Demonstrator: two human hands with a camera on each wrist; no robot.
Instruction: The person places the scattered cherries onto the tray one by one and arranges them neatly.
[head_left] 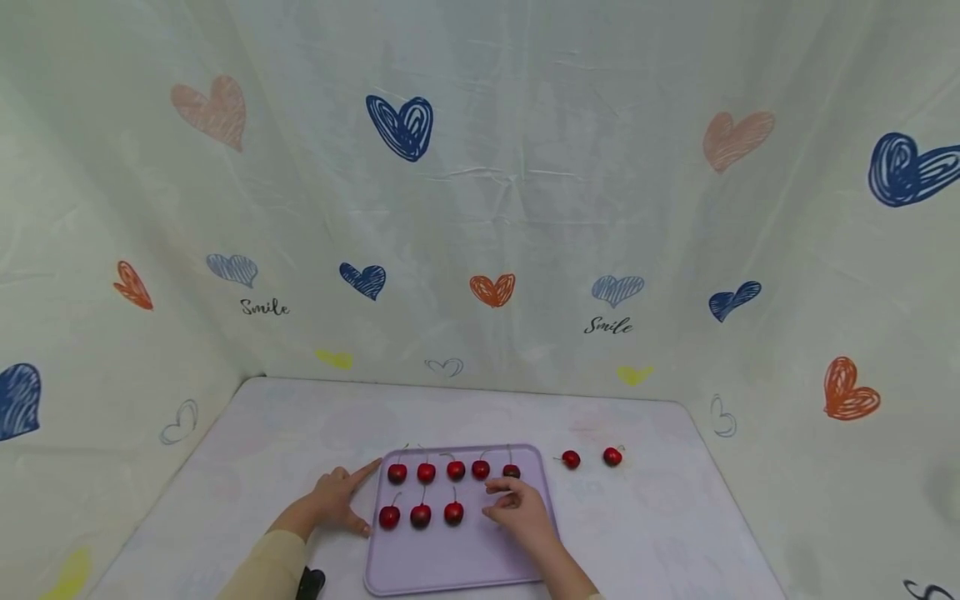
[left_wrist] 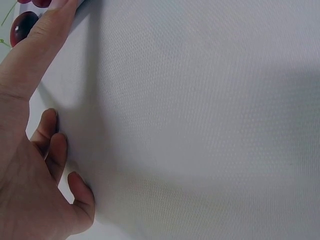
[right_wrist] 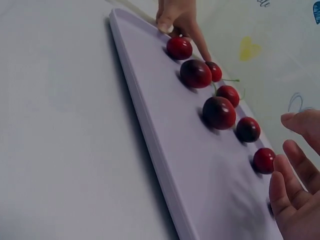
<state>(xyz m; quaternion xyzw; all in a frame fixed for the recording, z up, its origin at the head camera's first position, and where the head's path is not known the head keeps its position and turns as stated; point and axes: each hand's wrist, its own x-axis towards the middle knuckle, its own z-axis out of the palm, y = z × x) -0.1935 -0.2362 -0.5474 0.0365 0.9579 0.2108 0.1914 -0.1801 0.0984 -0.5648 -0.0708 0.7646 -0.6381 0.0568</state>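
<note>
A lilac tray (head_left: 450, 571) carries cherries in two rows, several in the far row and three in the near one. Most of their stems point away from me. My left hand (head_left: 333, 498) lies at the tray's left side, forefinger at the far corner and thumb against the left edge. Over the tray's right part hovers my right hand (head_left: 519, 510), its fingers slightly bent and apart from the thumb. Nothing shows between them in the right wrist view. Closest to those fingertips is the rightmost far-row cherry (head_left: 512, 471), partly covered by the hand in the head view.
Right of the tray, two loose cherries, one nearer (head_left: 571, 459) and one farther out (head_left: 612, 456), lie on the white table (head_left: 645, 517). A pale curtain (head_left: 480, 208) printed with hearts hangs behind the table and along both sides.
</note>
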